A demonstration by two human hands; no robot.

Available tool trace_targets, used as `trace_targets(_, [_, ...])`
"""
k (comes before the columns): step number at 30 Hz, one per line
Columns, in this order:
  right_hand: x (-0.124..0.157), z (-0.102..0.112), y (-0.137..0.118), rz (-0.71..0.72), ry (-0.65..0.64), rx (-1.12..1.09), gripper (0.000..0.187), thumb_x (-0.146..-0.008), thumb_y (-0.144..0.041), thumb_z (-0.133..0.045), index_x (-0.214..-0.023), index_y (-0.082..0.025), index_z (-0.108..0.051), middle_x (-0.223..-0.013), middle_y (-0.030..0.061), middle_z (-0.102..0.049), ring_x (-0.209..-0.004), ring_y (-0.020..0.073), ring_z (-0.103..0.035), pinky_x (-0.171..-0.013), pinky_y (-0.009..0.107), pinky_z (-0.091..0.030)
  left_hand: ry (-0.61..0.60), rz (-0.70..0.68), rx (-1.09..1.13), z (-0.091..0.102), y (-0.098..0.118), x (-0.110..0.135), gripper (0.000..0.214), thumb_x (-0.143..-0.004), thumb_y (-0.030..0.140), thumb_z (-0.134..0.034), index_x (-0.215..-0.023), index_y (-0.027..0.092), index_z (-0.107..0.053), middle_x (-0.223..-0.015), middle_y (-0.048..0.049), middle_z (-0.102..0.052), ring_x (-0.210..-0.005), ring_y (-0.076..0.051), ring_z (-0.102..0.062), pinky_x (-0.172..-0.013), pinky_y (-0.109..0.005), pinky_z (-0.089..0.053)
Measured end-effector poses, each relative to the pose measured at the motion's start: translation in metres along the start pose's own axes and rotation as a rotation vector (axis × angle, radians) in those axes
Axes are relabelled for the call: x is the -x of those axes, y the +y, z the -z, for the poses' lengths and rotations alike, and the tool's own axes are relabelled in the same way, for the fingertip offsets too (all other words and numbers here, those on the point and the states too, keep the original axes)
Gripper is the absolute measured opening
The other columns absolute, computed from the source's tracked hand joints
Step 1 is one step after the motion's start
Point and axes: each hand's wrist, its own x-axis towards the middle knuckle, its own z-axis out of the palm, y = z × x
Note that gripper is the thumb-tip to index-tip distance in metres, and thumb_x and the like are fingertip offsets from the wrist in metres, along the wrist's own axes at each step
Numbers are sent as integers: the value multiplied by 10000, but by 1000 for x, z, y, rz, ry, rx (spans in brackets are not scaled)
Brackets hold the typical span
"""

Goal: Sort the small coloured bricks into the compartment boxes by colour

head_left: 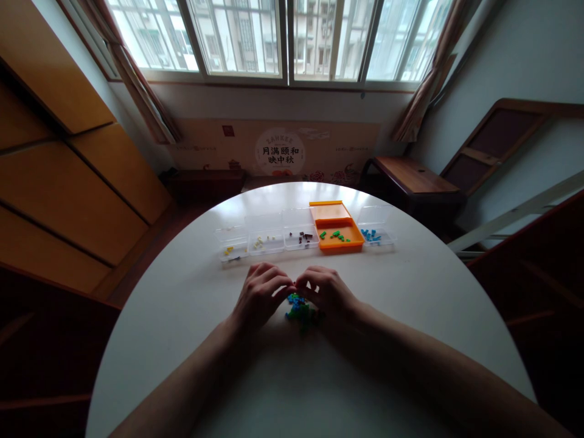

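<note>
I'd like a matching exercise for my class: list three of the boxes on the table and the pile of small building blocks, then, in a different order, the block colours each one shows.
Column one
1. Orange box
2. Rightmost clear box
3. Clear box just left of the orange one
4. Pile of small building blocks nearest the camera

Column two
A. Dark, blackish or brownish
B. Green and blue together
C. Blue
D. Green

Right pairs: 1-D, 2-C, 3-A, 4-B
</note>
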Motion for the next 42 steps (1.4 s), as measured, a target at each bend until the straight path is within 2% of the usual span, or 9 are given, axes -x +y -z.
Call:
trace_targets(5, [0,-1,1,-56,19,-6,65,-822,-197,-640,-765,-173,-659,-710,8,-615,-617,104,-547,-598,202,-398,6,-7,11,-2,-2,1,28,-865,225,-632,-863,212,-657,-789,5,-683,-783,-147,-571,-794,-323,-405])
trace_targets(10, [-1,-2,3,-122,57,-68,53,-816,-214,-655,-790,-173,-678,-701,-1,-626,-586,91,-531,-583,193,-401,31,-34,6,-3,-4,2,99,-858,201,-638,-950,225,-665,-812,7,-687,-775,-138,-576,-779,-312,-412])
trace_targets(18, [-2,-2,0,-114,2,-149,84,-816,-239,-670,-817,-178,-727,-698,9,-647,-575,88,-530,-572,190,-406,97,-64,-59,0,-3,0,24,-827,210,-678,-822,228,-662,-721,30,-673,-721,-132,-578,-785,-320,-408])
trace_targets(24, [-2,-1,4,-101,0,-154,75,-822,-202,-652,-826,-171,-720,-712,11,-658,-594,91,-545,-583,190,-416,90,-50,-84,1,-2,-1,103,-847,240,-655,-746,221,-647,-685,30,-656,-710,-132,-565,-786,-316,-403])
trace_targets(27, [-5,2,7,-119,48,-116,75,-823,-200,-644,-826,-166,-710,-720,14,-665,-609,100,-562,-599,202,-427,43,-39,-85,1,-3,0,99,-852,281,-653,-773,221,-659,-719,16,-669,-744,-144,-567,-790,-321,-396])
trace_targets(34, [-19,19,28,-214,195,30,115,-834,-243,-616,-836,-169,-704,-735,31,-687,-595,121,-555,-607,245,-443,-164,-27,-76,1,-4,2,172,-887,376,-593,-901,228,-677,-883,-20,-688,-884,-185,-555,-852,-354,-377])
trace_targets(42, [-62,29,50,-365,300,146,153,-807,-256,-623,-860,-163,-732,-750,54,-720,-625,155,-608,-654,279,-463,-329,32,-89,-1,-6,3,328,-896,418,-559,-1145,211,-609,-1135,-77,-645,-1096,-250,-513,-941,-413,-368])
